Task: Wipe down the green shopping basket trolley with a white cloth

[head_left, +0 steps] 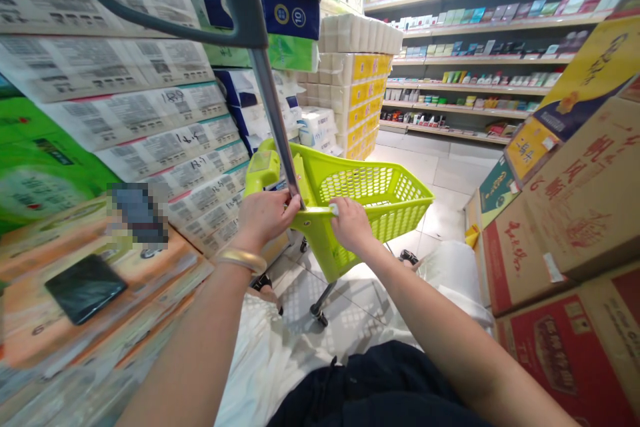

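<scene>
A lime-green shopping cart [400,215] with a perforated basket stands in front of me, and a grey metal pole [274,110] rises from its near edge to a dark grey handle [165,28]. My left hand [266,217], with a gold bangle [243,257] at the wrist, is closed on the cart's near rim beside the foot of the pole. Over the same rim, further right, my right hand [353,223] is closed around a small white wad [333,209], perhaps tissue or cloth. Most of the wad is hidden by the fingers.
Stacked paper packs [145,73] rise at left. A black phone [86,288] lies on orange packs [30,313], near a blurred-out item. Cardboard boxes [565,213] line the right side. Shelves of small goods [480,60] stand behind. Cart wheels [319,315] rest on tiled floor [420,170].
</scene>
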Action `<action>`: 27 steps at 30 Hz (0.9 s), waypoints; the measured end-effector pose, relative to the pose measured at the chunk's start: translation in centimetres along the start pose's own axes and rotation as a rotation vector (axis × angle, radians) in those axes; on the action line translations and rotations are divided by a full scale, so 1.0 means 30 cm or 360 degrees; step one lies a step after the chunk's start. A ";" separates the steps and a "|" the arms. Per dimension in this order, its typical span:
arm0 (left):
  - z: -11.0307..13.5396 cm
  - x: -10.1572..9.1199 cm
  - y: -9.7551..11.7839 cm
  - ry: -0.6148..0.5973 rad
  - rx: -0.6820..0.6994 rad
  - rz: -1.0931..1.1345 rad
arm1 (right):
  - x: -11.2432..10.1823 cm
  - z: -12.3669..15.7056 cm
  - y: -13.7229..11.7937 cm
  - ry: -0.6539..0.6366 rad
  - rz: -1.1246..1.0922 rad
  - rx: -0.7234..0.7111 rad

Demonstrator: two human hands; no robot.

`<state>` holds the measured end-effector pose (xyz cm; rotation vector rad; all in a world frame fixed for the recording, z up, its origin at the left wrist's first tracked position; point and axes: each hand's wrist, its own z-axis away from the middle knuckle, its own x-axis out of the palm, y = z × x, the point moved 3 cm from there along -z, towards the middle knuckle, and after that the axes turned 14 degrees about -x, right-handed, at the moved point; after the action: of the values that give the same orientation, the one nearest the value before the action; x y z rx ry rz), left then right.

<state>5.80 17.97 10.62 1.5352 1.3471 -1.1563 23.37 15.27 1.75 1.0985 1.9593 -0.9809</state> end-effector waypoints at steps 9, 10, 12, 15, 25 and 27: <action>-0.018 -0.001 -0.009 -0.0021 -0.0074 -0.0003 | 0.017 -0.008 0.031 -0.0018 0.0007 0.0158; -0.019 -0.001 -0.008 -0.0026 -0.0075 -0.0007 | 0.021 -0.026 -0.011 -0.0001 -0.0032 0.0107; -0.019 -0.003 -0.008 -0.0035 -0.0069 -0.0014 | 0.024 -0.060 -0.099 0.0031 -0.0099 -0.0007; -0.018 -0.003 -0.011 -0.0049 -0.0061 -0.0031 | 0.020 -0.089 -0.191 0.0043 -0.0144 -0.0136; -0.033 0.006 -0.054 -0.0028 -0.0080 -0.0016 | 0.025 0.005 0.026 0.0007 0.0040 0.0036; -0.040 0.004 -0.064 -0.0040 -0.0082 -0.0045 | 0.028 0.028 0.086 0.0018 0.0093 0.0089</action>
<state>4.07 19.41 10.88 1.4647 1.3752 -1.1462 25.48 15.80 -0.08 1.1877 1.9083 -1.0054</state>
